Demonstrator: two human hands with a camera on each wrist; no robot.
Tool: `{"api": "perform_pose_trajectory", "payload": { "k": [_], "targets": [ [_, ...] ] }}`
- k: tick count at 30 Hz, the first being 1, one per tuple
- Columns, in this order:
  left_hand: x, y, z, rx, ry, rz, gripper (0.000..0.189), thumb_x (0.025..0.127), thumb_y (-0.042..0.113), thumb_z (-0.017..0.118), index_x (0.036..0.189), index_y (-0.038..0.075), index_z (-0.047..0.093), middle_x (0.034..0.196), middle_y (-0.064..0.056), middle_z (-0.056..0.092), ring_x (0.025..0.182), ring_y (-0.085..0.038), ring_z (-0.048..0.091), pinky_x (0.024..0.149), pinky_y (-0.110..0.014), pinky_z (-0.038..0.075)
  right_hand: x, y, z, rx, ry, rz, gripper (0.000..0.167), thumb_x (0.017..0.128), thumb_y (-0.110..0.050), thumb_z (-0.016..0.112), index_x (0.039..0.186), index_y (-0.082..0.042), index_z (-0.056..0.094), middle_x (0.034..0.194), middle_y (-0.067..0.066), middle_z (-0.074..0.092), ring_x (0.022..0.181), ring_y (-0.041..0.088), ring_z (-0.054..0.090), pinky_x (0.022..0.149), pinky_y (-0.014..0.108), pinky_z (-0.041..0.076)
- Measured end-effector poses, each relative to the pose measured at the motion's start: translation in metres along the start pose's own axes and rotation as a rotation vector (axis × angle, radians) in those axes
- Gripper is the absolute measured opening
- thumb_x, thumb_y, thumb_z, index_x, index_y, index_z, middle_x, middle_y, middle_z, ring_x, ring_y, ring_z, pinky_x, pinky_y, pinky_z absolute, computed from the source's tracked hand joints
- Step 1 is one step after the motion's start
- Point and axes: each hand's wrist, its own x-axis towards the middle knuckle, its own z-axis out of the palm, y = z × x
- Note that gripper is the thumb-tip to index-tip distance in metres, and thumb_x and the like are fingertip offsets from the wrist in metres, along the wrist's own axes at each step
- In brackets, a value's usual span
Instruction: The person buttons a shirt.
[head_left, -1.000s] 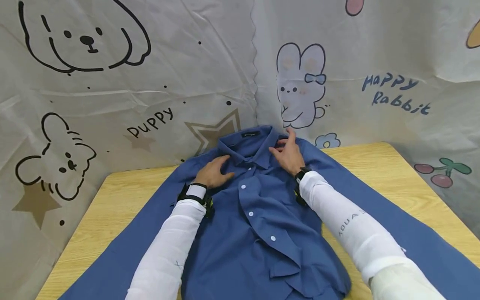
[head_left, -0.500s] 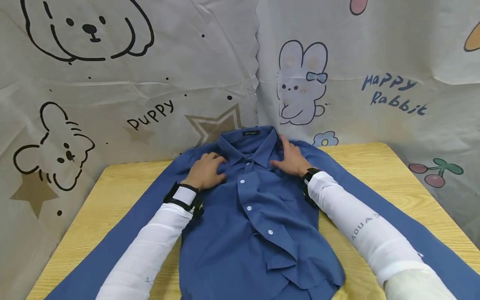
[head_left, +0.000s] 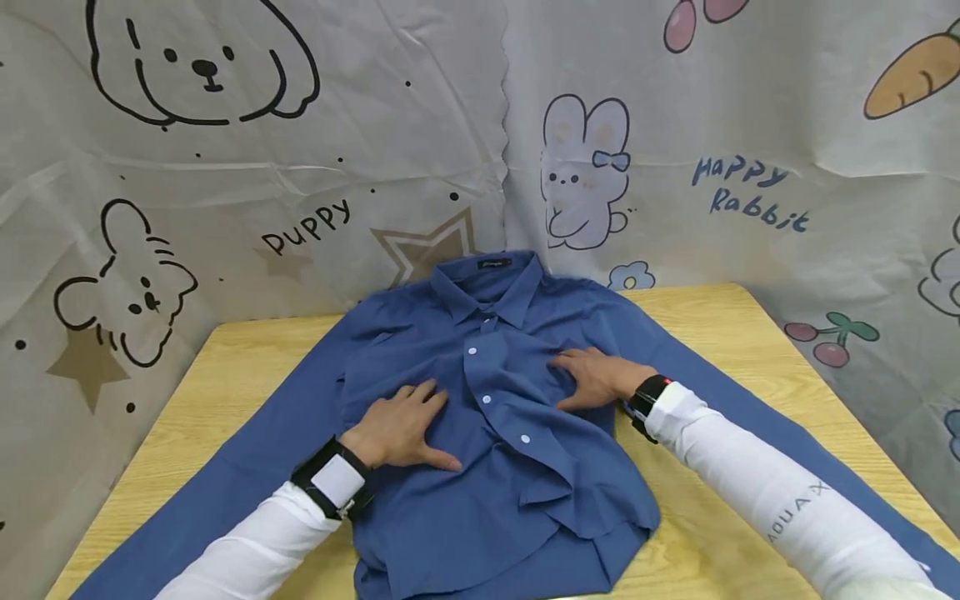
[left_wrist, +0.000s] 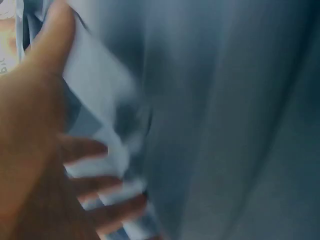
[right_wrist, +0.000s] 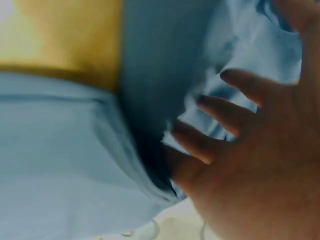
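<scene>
A blue button-up shirt [head_left: 420,517] lies front side up, its collar [head_left: 487,292] at the far end and both sleeves spread toward the lower corners. My left hand [head_left: 397,425] is over the left half of the shirt's body, fingers spread and thumb pointing to the button placket. On the other side my right hand [head_left: 596,375] is at the shirt's right half, near the side seam, with its fingers apart. The left wrist view is blurred; blue cloth is behind the fingers [left_wrist: 110,210]. In the right wrist view, relaxed fingers [right_wrist: 235,115] are close against the cloth.
Under the shirt is a light wood-grain table [head_left: 255,358]. A pale printed curtain [head_left: 420,83] with cartoon animals hangs behind and along the sides of the table. The shirt's lower placket and hem [head_left: 555,492] are rumpled and folded.
Both hands have moved down from beside the collar to the middle of the shirt's body and farther apart. The view has shifted slightly. The shirt stays spread out.
</scene>
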Motion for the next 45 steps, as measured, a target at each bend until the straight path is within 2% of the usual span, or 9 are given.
{"api": "perform_pose_trajectory", "payload": {
  "k": [4, 8, 19, 22, 26, 31, 34, 38, 45],
  "targets": [
    [-0.012, -0.007, 0.006, -0.034, -0.144, -0.06, 0.116, 0.058, 0.074, 0.073, 0.149, 0.013, 0.034, 0.151, -0.02, 0.026, 0.135, -0.042, 0.029, 0.095, -0.057, 0.039, -0.007, 0.004, 0.013, -0.033, -0.087, 0.021, 0.093, 0.081, -0.054, 0.068, 0.153, -0.014, 0.023, 0.155, 0.017, 0.017, 0.139, 0.043, 0.015, 0.108, 0.059, 0.014],
    [-0.024, -0.02, 0.01, -0.073, -0.212, -0.025, 0.118, 0.056, 0.072, 0.076, 0.151, 0.02, 0.029, 0.155, -0.016, 0.019, 0.139, -0.042, 0.018, 0.103, -0.059, 0.028, -0.013, 0.013, 0.021, -0.023, -0.089, 0.015, 0.105, 0.075, -0.062, 0.07, 0.154, -0.016, 0.017, 0.157, 0.016, 0.011, 0.141, 0.042, 0.008, 0.109, 0.06, 0.006],
    [-0.05, -0.05, 0.011, -0.161, -0.209, 0.109, 0.122, 0.056, 0.07, 0.077, 0.152, 0.016, 0.025, 0.156, -0.02, 0.012, 0.141, -0.042, 0.011, 0.106, -0.061, 0.02, -0.033, 0.039, 0.019, 0.002, -0.058, -0.088, 0.114, 0.068, -0.066, 0.073, 0.153, -0.011, 0.021, 0.156, 0.02, 0.011, 0.141, 0.042, 0.007, 0.107, 0.063, 0.004],
    [-0.051, -0.042, 0.005, -0.171, -0.242, 0.087, 0.123, 0.055, 0.069, 0.078, 0.153, 0.017, 0.024, 0.156, -0.022, 0.011, 0.141, -0.041, 0.01, 0.107, -0.059, 0.02, -0.036, 0.036, 0.014, -0.007, -0.088, -0.093, 0.11, 0.071, -0.058, 0.076, 0.152, -0.008, 0.021, 0.155, 0.023, 0.012, 0.14, 0.044, 0.008, 0.107, 0.063, 0.005],
    [-0.047, -0.014, -0.001, -0.256, -0.241, 0.026, 0.113, 0.064, 0.076, 0.067, 0.153, 0.022, 0.022, 0.156, -0.019, 0.011, 0.142, -0.037, 0.009, 0.109, -0.058, 0.014, -0.04, 0.015, 0.006, 0.091, -0.089, -0.118, 0.096, 0.082, -0.044, 0.073, 0.152, -0.006, 0.019, 0.154, 0.025, 0.011, 0.139, 0.047, 0.004, 0.107, 0.063, 0.007],
    [-0.044, 0.013, 0.005, -0.147, -0.167, -0.048, 0.116, 0.064, 0.086, 0.055, 0.153, 0.019, 0.023, 0.155, -0.018, 0.016, 0.141, -0.039, 0.013, 0.105, -0.064, 0.016, -0.044, -0.023, 0.016, 0.121, -0.105, -0.083, 0.11, 0.074, -0.069, 0.065, 0.155, -0.017, 0.012, 0.157, 0.02, 0.007, 0.14, 0.047, 0.002, 0.106, 0.064, 0.008],
    [-0.044, 0.015, 0.01, -0.056, -0.184, -0.068, 0.124, 0.056, 0.085, 0.063, 0.153, 0.019, 0.023, 0.155, -0.02, 0.015, 0.14, -0.044, 0.013, 0.1, -0.068, 0.02, -0.046, -0.03, 0.028, 0.012, -0.114, -0.03, 0.123, 0.062, -0.078, 0.066, 0.155, -0.02, 0.01, 0.157, 0.018, 0.006, 0.14, 0.047, 0.003, 0.106, 0.064, 0.01],
    [-0.044, 0.011, 0.012, -0.049, -0.243, -0.074, 0.129, 0.05, 0.081, 0.071, 0.154, 0.024, 0.019, 0.156, -0.019, 0.01, 0.139, -0.046, 0.009, 0.096, -0.071, 0.023, -0.049, -0.025, 0.04, -0.048, -0.095, 0.023, 0.127, 0.059, -0.077, 0.07, 0.155, -0.019, 0.011, 0.158, 0.015, 0.005, 0.14, 0.045, 0.003, 0.106, 0.064, 0.01],
    [-0.051, 0.001, 0.009, -0.021, -0.311, -0.001, 0.14, 0.041, 0.083, 0.071, 0.154, 0.029, 0.009, 0.158, -0.016, 0.001, 0.14, -0.046, 0.002, 0.095, -0.074, 0.02, -0.056, -0.013, 0.043, -0.072, -0.081, -0.012, 0.128, 0.057, -0.076, 0.072, 0.154, -0.018, 0.013, 0.158, 0.015, 0.004, 0.141, 0.044, 0.003, 0.106, 0.064, 0.011]
  ]
}}
